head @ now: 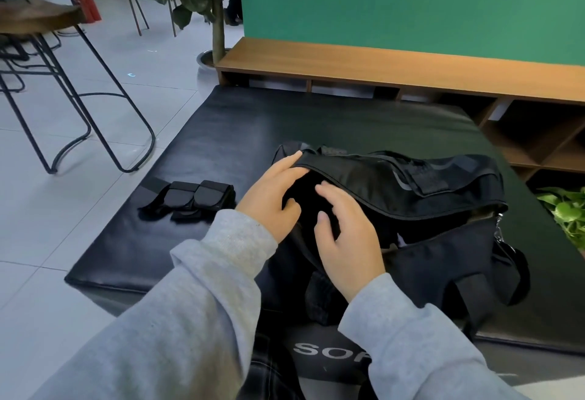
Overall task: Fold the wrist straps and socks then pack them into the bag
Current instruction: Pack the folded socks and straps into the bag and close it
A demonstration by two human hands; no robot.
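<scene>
Green wall and a low wooden shelf back a black mat (196, 152) spread on the tiled floor. On it lies the black bag (427, 209), its zipped mouth gaping, probably held wide for packing. The left hand (272, 197) lifts the upper flap, fingers curled at its edge; the right hand (348, 235) reaches into the opening, fingers loosely bent, with nothing visibly held. Folded wrist straps (196, 198) wait on the mat, just left of the left hand.
</scene>
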